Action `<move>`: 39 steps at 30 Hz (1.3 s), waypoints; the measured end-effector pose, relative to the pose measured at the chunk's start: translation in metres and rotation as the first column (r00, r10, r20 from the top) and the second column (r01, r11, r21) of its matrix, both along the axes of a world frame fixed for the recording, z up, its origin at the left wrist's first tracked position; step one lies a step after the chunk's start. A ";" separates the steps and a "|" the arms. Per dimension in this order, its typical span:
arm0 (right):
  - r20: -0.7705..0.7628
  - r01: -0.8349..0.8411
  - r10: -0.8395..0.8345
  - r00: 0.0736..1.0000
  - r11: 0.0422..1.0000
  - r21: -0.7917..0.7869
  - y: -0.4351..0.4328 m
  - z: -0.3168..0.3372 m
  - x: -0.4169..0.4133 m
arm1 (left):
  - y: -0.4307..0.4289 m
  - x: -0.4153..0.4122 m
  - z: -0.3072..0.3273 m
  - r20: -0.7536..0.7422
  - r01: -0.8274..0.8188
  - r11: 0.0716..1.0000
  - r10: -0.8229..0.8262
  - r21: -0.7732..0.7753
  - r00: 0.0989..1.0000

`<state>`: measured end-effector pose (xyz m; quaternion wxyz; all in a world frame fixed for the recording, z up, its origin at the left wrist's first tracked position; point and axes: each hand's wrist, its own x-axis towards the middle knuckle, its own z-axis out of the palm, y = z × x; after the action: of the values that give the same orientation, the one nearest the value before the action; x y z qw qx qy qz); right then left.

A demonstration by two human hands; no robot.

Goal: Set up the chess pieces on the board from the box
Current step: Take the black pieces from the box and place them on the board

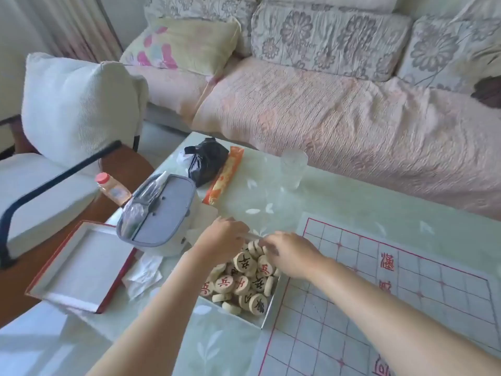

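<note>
Both hands, left (221, 238) and right (291, 256), reached into the box (267, 312) of pieces (238, 283); their grip could not be told. A grey bag (165, 213) crowded its left, the board (393, 299) its right.

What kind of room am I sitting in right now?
Most likely a home living room: a long sofa with floral cushions, a low table in front of it, and an armchair beside it.

Pale wooden pieces (241, 283) bear red and black characters; the board (406, 308) is white with red lines.
</note>
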<state>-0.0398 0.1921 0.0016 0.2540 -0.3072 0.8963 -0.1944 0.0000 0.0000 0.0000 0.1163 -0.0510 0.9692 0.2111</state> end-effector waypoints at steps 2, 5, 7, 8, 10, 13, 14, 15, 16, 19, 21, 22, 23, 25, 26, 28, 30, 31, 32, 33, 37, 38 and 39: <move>-0.042 -0.038 0.036 0.998 0.999 -0.031 -0.011 -0.021 0.000 | -0.007 0.005 -0.021 -0.080 0.017 0.999 -0.021 -0.048 0.997; -0.170 -0.092 0.085 0.982 0.995 -0.030 -0.026 -0.049 0.004 | -0.015 0.016 -0.049 -0.154 -0.011 0.998 0.001 -0.068 0.988; -0.280 -0.116 0.111 0.954 0.993 -0.001 -0.034 -0.065 0.007 | -0.018 0.024 -0.063 -0.220 -0.023 0.996 0.003 -0.086 0.975; -0.344 -0.132 0.124 0.931 0.991 0.001 -0.037 -0.073 0.008 | -0.021 0.027 -0.070 -0.258 -0.029 0.995 0.003 -0.096 0.966; -0.420 -0.131 0.101 0.902 0.990 -0.044 -0.041 -0.085 0.010 | -0.025 0.032 -0.084 -0.328 -0.042 0.994 0.006 -0.103 0.945; -0.410 -0.127 0.058 0.910 0.982 -0.143 -0.039 -0.094 0.011 | -0.023 0.041 -0.095 -0.420 -0.047 0.997 0.015 -0.066 0.907; -0.384 -0.121 0.046 0.922 0.977 -0.174 -0.037 -0.094 0.012 | -0.021 0.044 -0.096 -0.444 -0.059 0.998 0.046 -0.016 0.895; -0.350 -0.109 0.029 0.936 0.971 -0.211 -0.035 -0.093 0.012 | -0.019 0.046 -0.095 -0.458 -0.069 0.997 0.076 0.031 0.886; -0.325 -0.104 0.014 0.946 0.959 -0.263 -0.034 -0.090 0.012 | -0.016 0.047 -0.093 -0.473 -0.076 0.995 0.099 0.066 0.876; -0.296 -0.067 -0.060 0.953 0.915 -0.399 -0.034 -0.072 0.020 | -0.007 0.051 -0.077 -0.488 -0.094 0.968 0.200 0.235 0.849; -0.270 -0.033 -0.106 0.957 0.886 -0.463 -0.038 -0.057 0.031 | -0.004 0.056 -0.068 -0.464 -0.118 0.924 0.290 0.364 0.837; -0.267 -0.031 -0.112 0.957 0.877 -0.479 -0.040 -0.050 0.036 | -0.004 0.060 -0.065 -0.468 -0.125 0.909 0.317 0.397 0.824; -0.276 -0.040 -0.107 0.955 0.878 -0.477 -0.042 -0.044 0.041 | -0.006 0.065 -0.064 -0.474 -0.124 0.896 0.337 0.426 0.813; -0.309 -0.054 -0.088 0.947 0.905 -0.422 -0.046 -0.039 0.047 | -0.012 0.076 -0.065 -0.482 -0.129 0.874 0.375 0.468 0.791; -0.326 -0.047 -0.085 0.942 0.925 -0.376 -0.047 -0.039 0.048 | -0.017 0.082 -0.066 -0.478 -0.153 0.864 0.403 0.479 0.780; -0.367 0.000 -0.099 0.925 0.965 -0.261 -0.048 -0.046 0.048 | -0.025 0.092 -0.070 -0.445 -0.218 0.851 0.449 0.478 0.775; -0.398 0.060 -0.115 0.910 0.987 -0.149 -0.047 -0.056 0.050 | -0.030 0.098 -0.074 -0.426 -0.246 0.871 0.432 0.425 0.795; -0.400 0.081 -0.117 0.909 0.991 -0.106 -0.048 -0.061 0.053 | -0.031 0.100 -0.076 -0.426 -0.241 0.889 0.406 0.389 0.809; -0.398 0.097 -0.118 0.910 0.993 -0.073 -0.049 -0.066 0.056 | -0.030 0.100 -0.078 -0.429 -0.227 0.907 0.374 0.355 0.822; -0.407 0.110 -0.118 0.906 0.993 -0.044 -0.052 -0.070 0.060 | -0.029 0.100 -0.079 -0.436 -0.206 0.925 0.337 0.321 0.834; -0.498 0.128 -0.089 0.863 0.991 0.045 -0.063 -0.084 0.066 | -0.023 0.097 -0.080 -0.422 -0.105 0.964 0.204 0.246 0.883; -0.503 0.127 -0.088 0.860 0.991 0.044 -0.066 -0.087 0.066 | -0.021 0.097 -0.079 -0.414 -0.078 0.970 0.171 0.232 0.894; -0.504 0.125 -0.090 0.859 0.992 0.035 -0.068 -0.088 0.067 | -0.020 0.096 -0.079 -0.407 -0.057 0.975 0.143 0.217 0.902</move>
<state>0.0271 0.1246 -0.0868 0.0112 -0.2881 0.9531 -0.0921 0.0964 -0.0199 -0.0785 -0.1014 -0.0425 0.9413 0.3190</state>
